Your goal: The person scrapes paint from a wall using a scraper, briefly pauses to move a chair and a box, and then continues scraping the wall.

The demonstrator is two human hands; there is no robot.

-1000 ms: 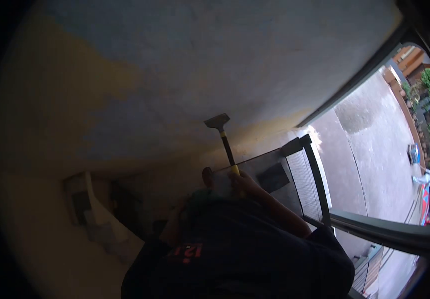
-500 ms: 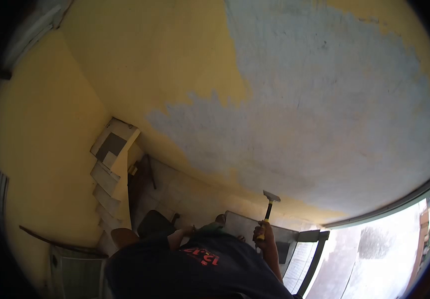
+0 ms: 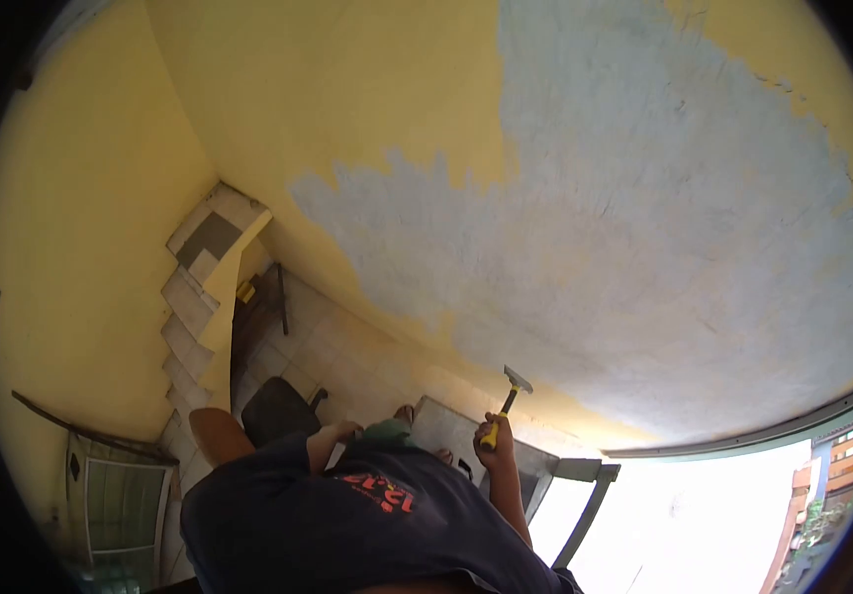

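Observation:
My right hand (image 3: 501, 451) is closed around the yellow-and-black handle of a long-handled scraper (image 3: 511, 398). Its wide metal blade points up and away from me, overlapping the lower part of the wall in this view. That wall (image 3: 605, 267) shows a large grey-blue patch with ragged edges, bordered by yellow paint. At my waist, by the green shorts (image 3: 387, 432), is my left hand (image 3: 347, 432); its fingers are too small and dark to make out.
Narrow tiled stairs (image 3: 189, 302) climb in the left corner. A dark chair (image 3: 278, 410) stands on the tiled floor near my left side. Below me is a grey ledge (image 3: 436, 416), with a dark metal frame (image 3: 590, 510) to its right. A glass-paned cabinet (image 3: 125, 505) sits lower left.
The camera view has turned and shifted, and the room looks brighter. My right hand with the scraper now appears further left and slightly higher, its grip unchanged.

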